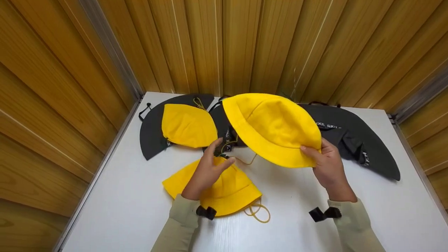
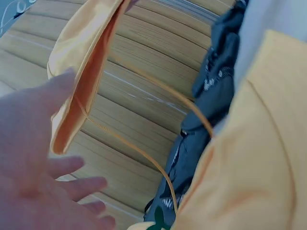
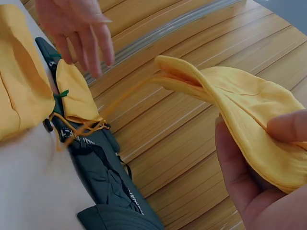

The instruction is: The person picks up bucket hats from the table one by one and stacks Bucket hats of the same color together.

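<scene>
My right hand [image 1: 329, 162] pinches the brim of a yellow bucket hat [image 1: 276, 126], thumb on top and fingers beneath, and holds it above the table. A thin yellow cord [image 2: 136, 143] dangles from the hat's underside. My left hand [image 1: 208, 171] hovers with its fingers spread and holds nothing; in the head view it overlaps a second yellow bucket hat [image 1: 231, 189] lying on the table, whose cord loops out at the lower right. Behind, a third yellow hat [image 1: 189, 124], folded flat, lies on a dark wide-brimmed hat [image 1: 151, 140].
Another dark hat [image 1: 376, 147] with white lettering lies at the table's right rear. The white table [image 1: 115, 210] is bounded by wood-look panel walls [image 1: 241, 45] at the back and sides, with metal strips [image 1: 115, 52] at the corners.
</scene>
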